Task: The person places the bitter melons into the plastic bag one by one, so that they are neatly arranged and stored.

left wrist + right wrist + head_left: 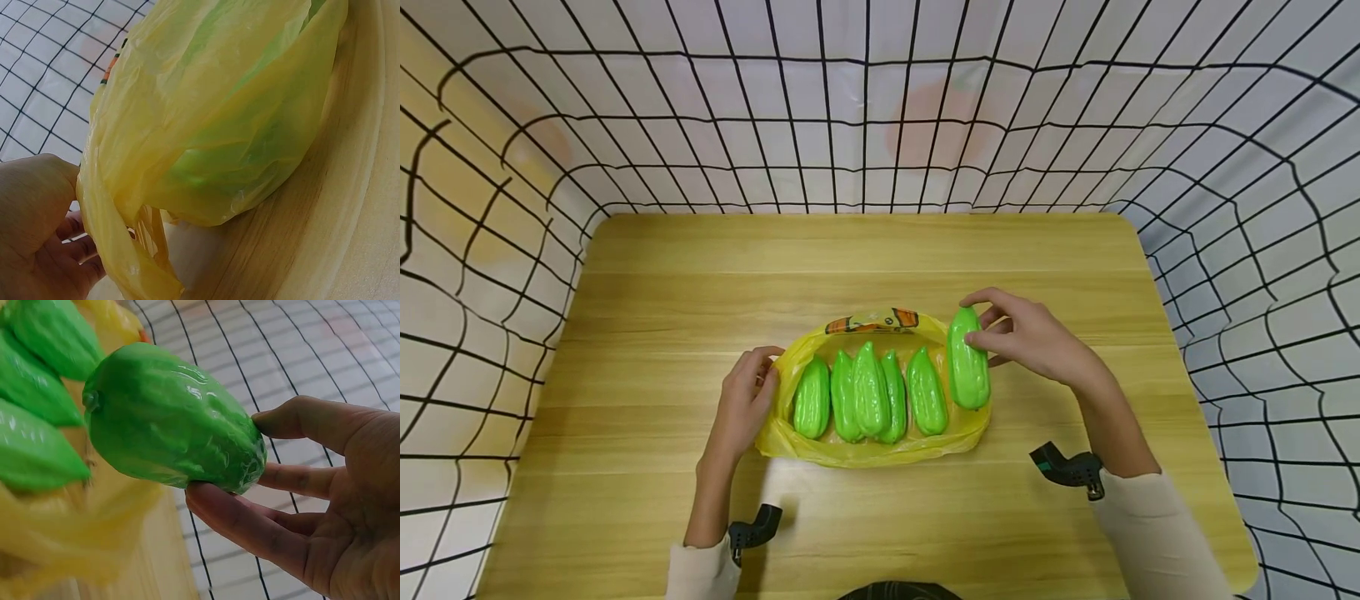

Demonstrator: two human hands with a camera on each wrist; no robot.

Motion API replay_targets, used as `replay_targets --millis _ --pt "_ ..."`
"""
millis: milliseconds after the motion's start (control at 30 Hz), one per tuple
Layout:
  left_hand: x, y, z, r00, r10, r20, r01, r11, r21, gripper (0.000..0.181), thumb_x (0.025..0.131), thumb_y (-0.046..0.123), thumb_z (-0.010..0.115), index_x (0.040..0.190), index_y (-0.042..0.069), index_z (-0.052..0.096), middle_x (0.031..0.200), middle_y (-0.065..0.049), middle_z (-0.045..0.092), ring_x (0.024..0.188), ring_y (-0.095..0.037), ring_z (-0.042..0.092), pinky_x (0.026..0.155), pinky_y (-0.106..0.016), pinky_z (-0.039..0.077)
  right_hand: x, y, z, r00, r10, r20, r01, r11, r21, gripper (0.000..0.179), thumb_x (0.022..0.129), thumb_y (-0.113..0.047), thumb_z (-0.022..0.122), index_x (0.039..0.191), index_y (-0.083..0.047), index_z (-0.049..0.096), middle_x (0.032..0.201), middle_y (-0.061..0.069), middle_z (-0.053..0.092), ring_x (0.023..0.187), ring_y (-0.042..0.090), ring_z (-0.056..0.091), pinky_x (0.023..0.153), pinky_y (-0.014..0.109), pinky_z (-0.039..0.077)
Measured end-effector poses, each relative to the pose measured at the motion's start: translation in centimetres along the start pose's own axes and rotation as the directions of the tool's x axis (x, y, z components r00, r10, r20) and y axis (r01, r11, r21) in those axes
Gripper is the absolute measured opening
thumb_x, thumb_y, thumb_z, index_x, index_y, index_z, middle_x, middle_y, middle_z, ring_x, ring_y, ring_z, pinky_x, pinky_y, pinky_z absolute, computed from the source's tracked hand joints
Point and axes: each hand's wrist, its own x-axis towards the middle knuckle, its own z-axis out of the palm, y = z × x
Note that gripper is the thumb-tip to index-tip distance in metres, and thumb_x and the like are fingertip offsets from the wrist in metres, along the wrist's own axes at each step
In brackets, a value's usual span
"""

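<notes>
A yellow plastic bag (pixel 820 454) lies spread open on the wooden table, with several glossy green, ridged oblong fruits (pixel 870 392) side by side inside it. My right hand (pixel 1033 337) pinches one more green fruit (pixel 968 362) over the bag's right end. In the right wrist view, thumb and fingers grip this fruit (pixel 175 419) by one end, and its far end points toward the others. At the bag's left end, my left hand (pixel 748 400) holds the edge of the plastic. The left wrist view shows its fingers (pixel 81 250) partly hidden behind the yellow film (pixel 119 231).
Black wire grid panels (pixel 865 121) rise along the back and both sides of the table (pixel 647 275). A black camera mount sits on the left wrist (pixel 756 527) and another on the right wrist (pixel 1067 468). A dark rounded object (pixel 898 592) shows at the bottom edge.
</notes>
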Motion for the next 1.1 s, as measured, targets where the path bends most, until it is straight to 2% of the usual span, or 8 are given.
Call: replay_targets --millis 133,333,433,567,767,1100 --pt "0.0 0.0 0.0 1.000 -0.006 0.003 0.006 1.000 0.000 0.026 0.092 0.004 0.049 0.116 0.012 0.056 0.090 -0.002 0.052 0.077 -0.013 0.050 0.062 -0.028 0.047 0.7 -0.7 1.5 0.999 -0.026 0.025 0.027 1.000 -0.014 0.042 0.086 -0.029 0.063 0.124 -0.023 0.048 0.104 0.011 0.052 0.088 0.025 0.057 0.066 0.037 0.053" --pt "0.0 0.0 0.1 1.000 -0.013 0.005 0.013 1.000 -0.003 0.026 0.092 0.005 0.049 0.116 0.012 0.055 0.091 -0.003 0.052 0.077 -0.013 0.050 0.063 -0.028 0.046 1.5 -1.1 3.3 0.996 -0.052 0.069 0.054 0.998 -0.026 0.046 0.085 -0.025 0.065 0.126 -0.016 0.048 0.103 0.013 0.052 0.085 0.026 0.058 0.063 0.033 0.053" --pt "0.0 0.0 0.0 1.000 -0.010 0.006 0.010 1.000 0.003 0.026 0.092 0.005 0.049 0.116 0.013 0.055 0.090 -0.003 0.052 0.077 -0.013 0.050 0.063 -0.028 0.046 1.8 -1.1 4.1 0.995 -0.055 0.078 0.059 0.997 -0.054 0.045 0.085 -0.025 0.065 0.126 -0.017 0.048 0.101 0.012 0.053 0.082 0.024 0.059 0.063 0.031 0.053" --pt "0.0 0.1 -0.1 1.000 -0.011 0.010 0.011 1.000 -0.001 0.025 0.093 0.006 0.049 0.116 0.013 0.055 0.091 -0.002 0.052 0.077 -0.012 0.050 0.062 -0.029 0.047 2.3 -1.1 5.2 0.995 -0.074 0.067 0.082 0.989 -0.120 0.042 0.085 -0.026 0.065 0.123 -0.021 0.050 0.098 0.009 0.056 0.081 0.021 0.059 0.061 0.030 0.052" --pt "0.0 0.1 0.0 1.000 -0.009 0.013 0.009 1.000 -0.009 0.026 0.093 0.006 0.049 0.117 0.013 0.055 0.092 -0.002 0.052 0.078 -0.013 0.050 0.063 -0.028 0.047 3.0 -0.6 6.4 0.994 -0.103 0.045 0.110 0.973 -0.203 0.042 0.084 -0.027 0.065 0.123 -0.019 0.051 0.092 0.004 0.058 0.083 0.020 0.055 0.063 0.029 0.049" --pt "0.0 0.1 0.0 1.000 0.000 0.013 0.000 1.000 -0.011 0.026 0.093 0.005 0.048 0.117 0.013 0.055 0.091 -0.002 0.052 0.077 -0.013 0.050 0.062 -0.028 0.047 3.5 0.1 7.9 0.995 -0.095 0.009 0.094 0.956 -0.279 0.045 0.085 -0.026 0.063 0.125 -0.010 0.050 0.076 0.002 0.055 0.061 0.014 0.049 0.053 0.028 0.043"
